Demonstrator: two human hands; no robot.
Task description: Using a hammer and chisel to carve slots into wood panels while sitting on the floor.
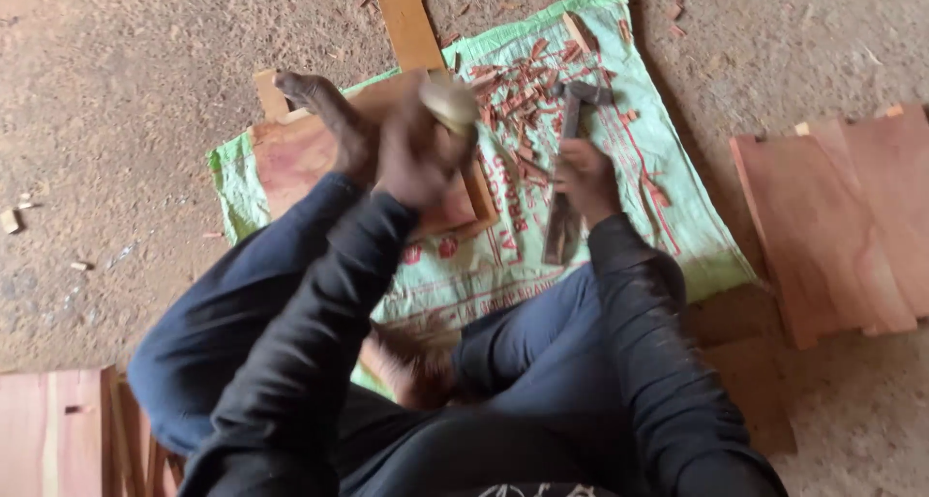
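Note:
My left hand [416, 158] is closed around a tool with a rounded tan handle [448, 100]; it is blurred, and its tip is hidden against a reddish wooden board [290, 158]. The board lies on a green woven sack [668, 197], and a bare foot [324, 110] rests on it. My right hand [585, 178] grips the handle of a hammer [579, 95], whose dark head points away from me over the sack, to the right of the board.
Reddish wood chips [523, 81] litter the sack near the hammer head. A narrow plank [406, 18] runs off the top. Flat reddish boards lie at the right [832, 216] and bottom left [48, 429]. Around them is dirt floor.

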